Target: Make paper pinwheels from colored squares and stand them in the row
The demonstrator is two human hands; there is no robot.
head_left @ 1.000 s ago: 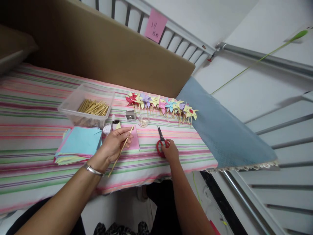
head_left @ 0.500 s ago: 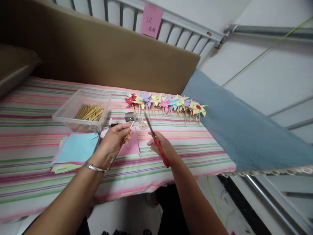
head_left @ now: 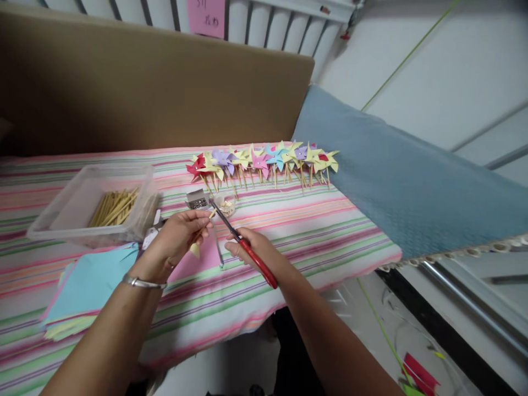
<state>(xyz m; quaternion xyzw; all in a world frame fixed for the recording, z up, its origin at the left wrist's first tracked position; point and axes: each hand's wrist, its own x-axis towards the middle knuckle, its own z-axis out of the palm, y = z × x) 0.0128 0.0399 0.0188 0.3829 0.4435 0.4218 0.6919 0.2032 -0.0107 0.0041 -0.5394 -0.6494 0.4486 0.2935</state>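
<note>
My left hand (head_left: 175,239) is closed round a thin wooden stick (head_left: 201,231), tip pointing up and to the right. My right hand (head_left: 256,254) grips red-handled scissors (head_left: 243,245); their dark blades reach up-left and meet the stick's tip. Both hands hover over a pink paper square (head_left: 196,259) on the striped cloth (head_left: 289,231). A small box of pins (head_left: 197,199) and a little clear dish (head_left: 226,205) sit just beyond the hands.
A row of coloured paper pinwheels (head_left: 264,159) lies along the far side. A clear tub of sticks (head_left: 94,209) stands at left, a stack of coloured paper (head_left: 86,286) in front of it. Brown cardboard (head_left: 165,82) backs the surface; a blue cushion (head_left: 391,176) lies right.
My right hand picked the scissors up off the cloth and swung them left to the stick's tip. The left hand kept the stick. The view tilted down and to the right.
</note>
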